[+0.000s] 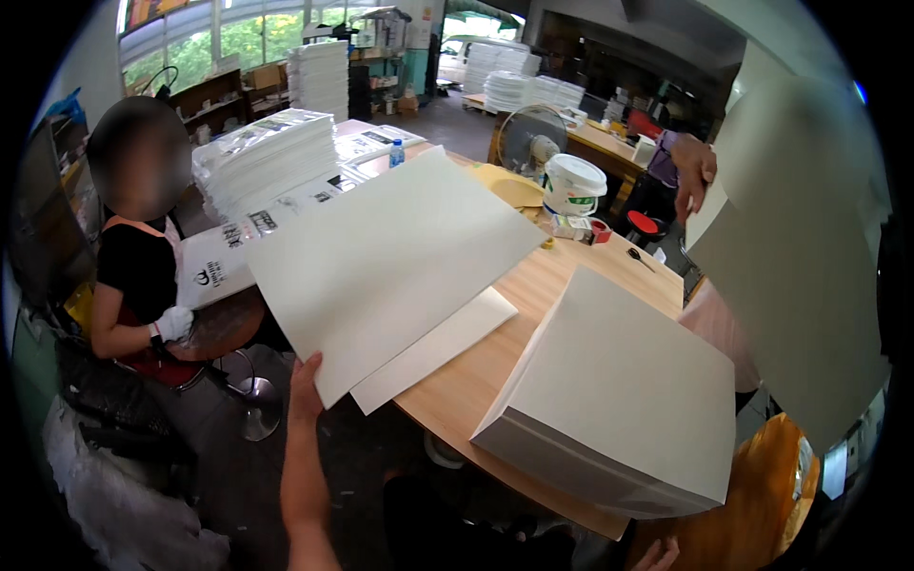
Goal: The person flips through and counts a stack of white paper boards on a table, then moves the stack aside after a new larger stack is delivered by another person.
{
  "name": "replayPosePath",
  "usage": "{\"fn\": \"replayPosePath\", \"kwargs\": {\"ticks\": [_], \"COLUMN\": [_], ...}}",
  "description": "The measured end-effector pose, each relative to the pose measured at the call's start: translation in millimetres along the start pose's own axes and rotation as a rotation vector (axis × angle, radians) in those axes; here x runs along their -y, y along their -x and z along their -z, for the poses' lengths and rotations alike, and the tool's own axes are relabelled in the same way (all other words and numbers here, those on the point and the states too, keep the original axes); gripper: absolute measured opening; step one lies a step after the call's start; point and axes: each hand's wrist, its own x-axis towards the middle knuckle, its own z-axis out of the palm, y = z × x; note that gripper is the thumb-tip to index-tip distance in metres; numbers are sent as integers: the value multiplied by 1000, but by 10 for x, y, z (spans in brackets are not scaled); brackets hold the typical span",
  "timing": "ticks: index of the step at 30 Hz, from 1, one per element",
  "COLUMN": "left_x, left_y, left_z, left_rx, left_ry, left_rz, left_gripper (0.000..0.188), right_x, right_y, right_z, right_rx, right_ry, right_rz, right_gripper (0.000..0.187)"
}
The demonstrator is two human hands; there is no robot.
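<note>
Head view: one large white sheet (400, 266), centre of frame, tilted, overlapping a second white sheet (449, 347). Left hand (305, 381), lower left of centre — fingers pinching the large sheet's edge near its lowest corner. Right hand (659, 556), bottom edge right of centre, partly cut off — visible fingers loosely parted, near a white stack (624, 390) on a wooden table (519, 333). White bucket (572, 187) and scissors (641, 259), upper right of centre. Another person's hand (695, 173), upper right, at a pale board's (800, 285) edge. Seated person (143, 257), left, gloved.
</note>
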Motion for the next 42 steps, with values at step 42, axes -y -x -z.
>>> {"fn": "replayPosePath", "kwargs": {"ticks": [42], "left_x": [1140], "left_y": [996], "left_z": [-2660], "left_rx": [193], "left_ry": [-417], "left_rz": [-155], "left_gripper": [56], "right_x": [-2820], "right_y": [2656], "right_z": [-549], "right_rx": [1046], "right_ry": [-168], "right_rz": [-1377], "right_gripper": [41]}}
